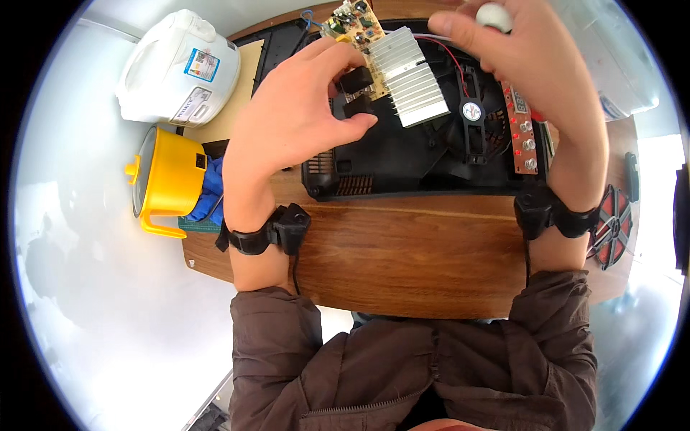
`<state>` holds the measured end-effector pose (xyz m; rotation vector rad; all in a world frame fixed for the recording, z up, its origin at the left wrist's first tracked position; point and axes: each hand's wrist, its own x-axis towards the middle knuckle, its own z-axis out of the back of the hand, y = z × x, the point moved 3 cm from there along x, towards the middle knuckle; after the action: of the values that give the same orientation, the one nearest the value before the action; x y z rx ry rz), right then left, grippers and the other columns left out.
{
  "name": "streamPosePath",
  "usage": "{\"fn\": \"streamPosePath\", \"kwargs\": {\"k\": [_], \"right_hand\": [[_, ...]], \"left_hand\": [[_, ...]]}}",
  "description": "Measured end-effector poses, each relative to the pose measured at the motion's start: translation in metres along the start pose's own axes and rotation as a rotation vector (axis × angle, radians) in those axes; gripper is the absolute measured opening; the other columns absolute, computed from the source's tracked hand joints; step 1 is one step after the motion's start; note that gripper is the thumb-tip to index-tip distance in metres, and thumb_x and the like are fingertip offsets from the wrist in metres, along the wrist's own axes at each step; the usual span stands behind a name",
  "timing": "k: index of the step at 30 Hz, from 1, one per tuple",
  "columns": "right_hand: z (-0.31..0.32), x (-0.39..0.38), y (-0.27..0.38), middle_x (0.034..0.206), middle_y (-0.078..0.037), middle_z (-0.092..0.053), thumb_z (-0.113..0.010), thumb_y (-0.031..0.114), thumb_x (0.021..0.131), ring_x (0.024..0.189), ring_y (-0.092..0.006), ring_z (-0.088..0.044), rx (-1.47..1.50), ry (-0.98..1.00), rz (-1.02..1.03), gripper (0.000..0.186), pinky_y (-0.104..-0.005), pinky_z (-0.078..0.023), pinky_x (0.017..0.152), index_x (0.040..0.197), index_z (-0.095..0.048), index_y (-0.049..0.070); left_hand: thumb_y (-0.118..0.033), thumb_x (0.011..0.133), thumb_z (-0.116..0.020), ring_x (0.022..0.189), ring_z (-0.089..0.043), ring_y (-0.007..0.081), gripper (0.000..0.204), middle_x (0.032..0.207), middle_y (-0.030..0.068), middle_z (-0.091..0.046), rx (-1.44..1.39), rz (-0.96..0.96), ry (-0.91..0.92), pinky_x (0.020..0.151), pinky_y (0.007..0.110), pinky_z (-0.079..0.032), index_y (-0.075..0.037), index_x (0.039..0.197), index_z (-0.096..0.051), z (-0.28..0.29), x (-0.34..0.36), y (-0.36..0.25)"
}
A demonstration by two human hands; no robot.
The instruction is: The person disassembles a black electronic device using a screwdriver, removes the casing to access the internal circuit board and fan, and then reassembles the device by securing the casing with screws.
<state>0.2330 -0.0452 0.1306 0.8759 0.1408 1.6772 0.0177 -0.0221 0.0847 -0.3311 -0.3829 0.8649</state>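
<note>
My left hand [291,111] closes thumb and fingers around black block-shaped components [355,80] on a tan circuit board [352,27]. A silver finned heat sink [410,77] is on that board, which lies tilted over a black plastic housing [431,169]. At the upper right, my right hand [528,54] is curled about a white round piece [494,16]; some of its fingers are cut off by the picture's top. Below it lie a black cooling fan [472,111] and a narrow control board [522,136] with lit red lights and buttons.
At the left stand a white rice cooker [183,68] and a yellow pot [172,176] beside blue fabric [208,190]. A black-and-red spool [613,226] sits at the right of the wooden table [410,251]. Thin wires cross near the fan.
</note>
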Motion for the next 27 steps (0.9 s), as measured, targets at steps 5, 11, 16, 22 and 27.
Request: {"fn": "streamPosePath", "kwargs": {"k": [5,11,16,22,27], "right_hand": [[-0.019,-0.006,-0.052,0.085,-0.010,-0.071,-0.074,0.047,0.094,0.074,-0.0159,-0.067,0.137,0.283,-0.043,0.060,-0.0293,-0.054,0.067,0.128,-0.068,-0.002],[-0.021,-0.018,-0.066,0.077,-0.005,-0.068,-0.072,0.043,0.096,0.059,-0.0097,-0.060,0.521,0.605,-0.399,0.050,-0.0261,-0.048,0.054,0.118,-0.074,-0.001],[-0.020,-0.026,-0.067,0.076,-0.001,-0.065,-0.069,0.031,0.097,0.057,-0.0063,-0.057,0.641,0.489,-0.480,0.035,-0.0227,-0.043,0.050,0.108,-0.074,-0.001],[-0.016,-0.023,-0.048,0.075,-0.004,-0.067,-0.068,0.035,0.095,0.055,-0.0115,-0.061,0.467,0.457,-0.426,0.039,-0.0274,-0.049,0.052,0.108,-0.075,-0.002],[-0.029,-0.030,0.016,0.074,-0.014,-0.073,-0.063,0.027,0.092,0.068,-0.0301,-0.075,-0.062,0.243,0.215,0.028,-0.0374,-0.058,0.062,0.088,-0.073,0.001]], "left_hand": [[-0.017,0.073,-0.085,0.081,-0.061,0.0210,0.053,0.103,0.0072,-0.062,-0.051,-0.016,-0.068,0.075,0.031,-0.054,-0.005,0.119,-0.064,-0.009,0.007,-0.005],[-0.021,0.072,-0.086,0.081,-0.060,0.0216,0.052,0.105,0.0074,-0.061,-0.066,-0.018,-0.157,0.074,0.033,-0.053,-0.003,0.116,-0.063,-0.020,0.007,-0.023],[-0.026,0.086,-0.084,0.099,-0.067,0.0230,0.066,0.118,0.0136,-0.062,-0.352,0.157,-0.098,0.089,0.036,-0.057,-0.001,0.139,-0.052,-0.044,0.001,-0.019],[-0.042,0.107,-0.055,0.126,-0.056,0.0314,0.075,0.139,0.0216,-0.049,-1.657,0.558,-0.366,0.106,0.043,-0.049,0.012,0.151,-0.029,-0.079,-0.026,-0.004],[-0.048,0.112,-0.032,0.128,-0.052,0.0298,0.070,0.142,0.0196,-0.049,-1.984,0.646,-0.628,0.111,0.044,-0.043,0.012,0.148,-0.037,-0.117,-0.007,-0.009]]}}
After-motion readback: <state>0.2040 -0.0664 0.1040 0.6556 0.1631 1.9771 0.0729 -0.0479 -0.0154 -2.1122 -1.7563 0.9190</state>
